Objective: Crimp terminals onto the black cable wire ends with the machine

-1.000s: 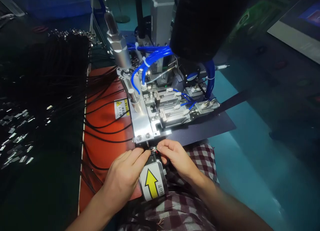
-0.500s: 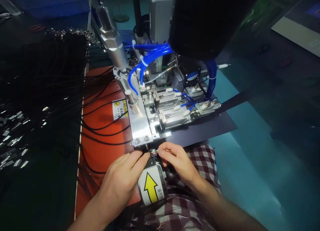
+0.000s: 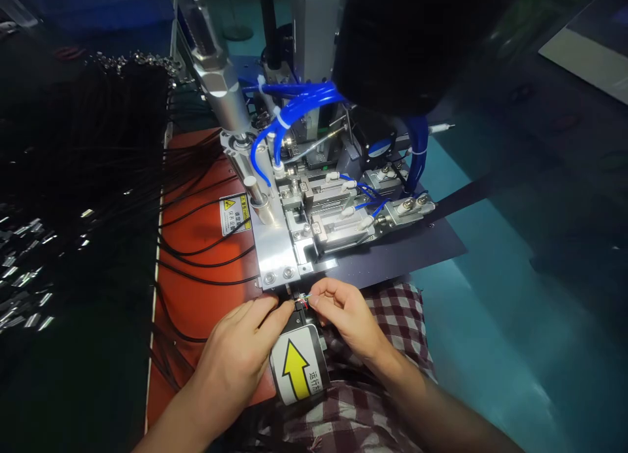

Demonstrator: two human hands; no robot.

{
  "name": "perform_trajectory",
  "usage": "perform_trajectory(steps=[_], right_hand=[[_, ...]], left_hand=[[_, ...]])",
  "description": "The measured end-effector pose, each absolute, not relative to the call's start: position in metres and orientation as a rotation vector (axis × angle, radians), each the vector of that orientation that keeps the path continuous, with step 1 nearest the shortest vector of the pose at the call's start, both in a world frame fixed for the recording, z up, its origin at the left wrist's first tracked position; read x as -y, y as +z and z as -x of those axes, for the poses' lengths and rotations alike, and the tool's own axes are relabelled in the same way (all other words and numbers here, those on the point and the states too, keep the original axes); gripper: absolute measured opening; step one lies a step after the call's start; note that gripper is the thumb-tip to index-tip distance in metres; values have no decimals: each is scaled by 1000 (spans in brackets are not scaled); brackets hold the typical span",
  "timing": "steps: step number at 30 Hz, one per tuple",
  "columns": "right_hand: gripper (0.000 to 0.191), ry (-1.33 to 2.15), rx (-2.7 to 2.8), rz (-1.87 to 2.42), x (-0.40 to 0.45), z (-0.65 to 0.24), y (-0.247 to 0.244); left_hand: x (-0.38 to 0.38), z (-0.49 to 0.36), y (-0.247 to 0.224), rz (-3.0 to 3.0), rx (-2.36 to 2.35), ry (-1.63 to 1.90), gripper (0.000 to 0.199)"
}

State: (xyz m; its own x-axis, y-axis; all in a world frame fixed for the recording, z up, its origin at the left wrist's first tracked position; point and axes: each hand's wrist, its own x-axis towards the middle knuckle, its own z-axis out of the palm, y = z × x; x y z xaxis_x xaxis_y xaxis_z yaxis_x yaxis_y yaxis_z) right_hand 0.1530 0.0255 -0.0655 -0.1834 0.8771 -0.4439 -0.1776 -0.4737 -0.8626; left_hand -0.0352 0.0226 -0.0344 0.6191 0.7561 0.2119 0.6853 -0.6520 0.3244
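Thin coloured wires (image 3: 303, 300) fan out at the end of a cable, just below the front metal plate (image 3: 277, 257) of the machine. My right hand (image 3: 341, 312) pinches the wire tips between thumb and forefinger. From the other side my left hand (image 3: 250, 335) is closed at the cable's end, its fingertips at the black holder (image 3: 297, 316) beneath the plate. The cable itself is mostly covered by my left fingers. Below the hands sits a white label (image 3: 297, 365) with a yellow arrow.
Several black cables (image 3: 210, 265) run across the orange surface (image 3: 196, 296) on the left. Metal-ended cables (image 3: 29, 276) lie piled further left. Blue air tubes (image 3: 309, 97), a tall cylinder (image 3: 223, 90) and small pneumatic slides (image 3: 343, 227) stand ahead. A dark hanging part (image 3: 392, 41) fills the upper middle.
Both hands stay almost in place. My right fingers have shifted very slightly at the coloured wires, and the red wire now points a little lower.
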Motion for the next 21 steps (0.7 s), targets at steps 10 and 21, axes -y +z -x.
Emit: perform_trajectory(steps=[10,21], right_hand=[[18,1654,957,1363,-24,-156,-64],[19,1598,964,1401,-23,-151,-61]], left_hand=[[-22,33,-32,-2623,-1204,520,31],[-23,33,-33,-2635,-1200,545,28]])
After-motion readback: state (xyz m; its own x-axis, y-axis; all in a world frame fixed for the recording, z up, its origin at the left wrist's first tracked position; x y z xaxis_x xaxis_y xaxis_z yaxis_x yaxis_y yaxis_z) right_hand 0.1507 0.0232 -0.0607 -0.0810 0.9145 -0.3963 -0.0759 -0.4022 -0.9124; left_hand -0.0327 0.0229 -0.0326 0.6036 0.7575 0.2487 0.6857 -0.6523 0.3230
